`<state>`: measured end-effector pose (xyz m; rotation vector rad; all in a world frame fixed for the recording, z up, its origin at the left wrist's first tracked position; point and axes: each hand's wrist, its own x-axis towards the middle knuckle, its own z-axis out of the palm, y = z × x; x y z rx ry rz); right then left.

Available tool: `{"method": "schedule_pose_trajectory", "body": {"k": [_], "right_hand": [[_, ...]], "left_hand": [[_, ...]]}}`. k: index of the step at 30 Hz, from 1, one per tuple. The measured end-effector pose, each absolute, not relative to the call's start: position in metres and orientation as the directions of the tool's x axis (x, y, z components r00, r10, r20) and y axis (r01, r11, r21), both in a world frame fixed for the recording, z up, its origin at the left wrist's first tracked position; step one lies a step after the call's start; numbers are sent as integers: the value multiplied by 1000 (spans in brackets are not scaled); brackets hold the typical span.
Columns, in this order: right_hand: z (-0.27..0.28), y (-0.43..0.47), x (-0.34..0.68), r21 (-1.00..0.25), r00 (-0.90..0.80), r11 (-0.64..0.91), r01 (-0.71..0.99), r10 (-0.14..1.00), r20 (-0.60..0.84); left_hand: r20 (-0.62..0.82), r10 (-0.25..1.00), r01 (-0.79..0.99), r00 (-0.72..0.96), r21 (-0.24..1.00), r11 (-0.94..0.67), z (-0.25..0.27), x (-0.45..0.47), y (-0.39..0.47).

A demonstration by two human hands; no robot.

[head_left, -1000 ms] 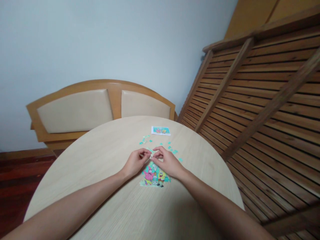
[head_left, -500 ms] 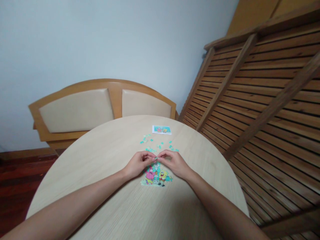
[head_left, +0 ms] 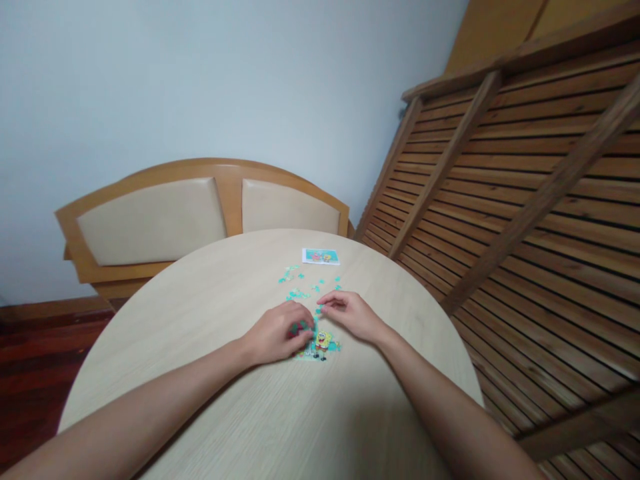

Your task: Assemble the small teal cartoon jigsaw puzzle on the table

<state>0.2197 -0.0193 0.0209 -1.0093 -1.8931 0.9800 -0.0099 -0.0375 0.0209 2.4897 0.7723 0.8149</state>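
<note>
A partly assembled jigsaw puzzle (head_left: 324, 341) with a yellow cartoon figure on teal lies on the round table. My left hand (head_left: 283, 331) rests over its left side, hiding the pink figure there. Its fingers are curved, and puzzle shows in the gap between them and the thumb. Just above the puzzle's upper right is my right hand (head_left: 354, 315), its thumb and index finger apart. A teal jigsaw piece (head_left: 319, 311) sits close to those fingertips; whether they touch it I cannot tell.
Several loose teal pieces (head_left: 299, 293) are scattered beyond my hands. Farther back lies a picture card (head_left: 321, 256) with the cartoon figures. A padded headboard (head_left: 150, 220) stands behind the round table (head_left: 210, 300), and a slatted wooden frame (head_left: 500, 200) leans at the right.
My fingertips, earlier together over a small jigsaw piece, have parted. My left hand has lowered onto the puzzle's left side. My right hand has shifted slightly right and up.
</note>
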Motion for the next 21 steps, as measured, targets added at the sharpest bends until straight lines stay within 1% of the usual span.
{"method": "schedule_pose_trajectory", "body": {"k": [1, 3, 4, 6, 10, 13, 16, 21], "right_hand": [[23, -19, 224, -860, -409, 394, 323, 878, 249], [26, -20, 232, -838, -438, 388, 383, 875, 205], [27, -20, 236, -828, -452, 385, 408, 873, 183], [29, -20, 242, -807, -488, 387, 447, 861, 143], [29, -19, 251, -782, -547, 384, 491, 835, 66], [27, -18, 255, -746, -583, 404, 529, 812, 26], [27, -18, 257, -709, -610, 438, 553, 793, 15], [28, -19, 256, -707, -621, 440, 554, 784, 2]], "left_hand": [[400, 512, 317, 761, 460, -830, 25, -10, -42], [371, 347, 204, 861, 373, -905, 30, -11, -47], [359, 291, 163, 887, 346, -924, 31, -10, -49], [331, 233, 128, 914, 311, -942, 32, -9, -51], [266, 222, 150, 938, 267, -952, 30, -8, -50], [250, 225, 159, 942, 259, -953, 29, -8, -48], [235, 226, 162, 945, 262, -951, 28, -8, -47], [252, 213, 149, 944, 252, -956, 27, -9, -47]]}}
